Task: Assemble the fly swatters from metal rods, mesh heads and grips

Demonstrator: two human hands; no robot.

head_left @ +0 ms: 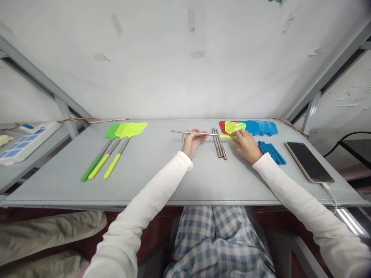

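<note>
My left hand (193,143) is closed around a thin metal rod (178,132), held level above the table. A yellow-green handle (224,136) sits at the rod's right end, and the fingers of my right hand (246,146) are closed on it. Behind my left hand, part of another metal rod (183,138) shows. Between my hands several metal rods (220,148) lie on the table. Close to my right hand are a red fly swatter head (222,126), a yellow one (232,126), blue ones (265,127) and several blue handles (274,153).
Three fly swatters with rods and handles lie at the left, one green (111,131) and two yellow-green (135,129). A phone (309,162) with a cable lies at the right. A power strip (29,143) stands beyond the left edge. Another person's legs (52,233) show lower left.
</note>
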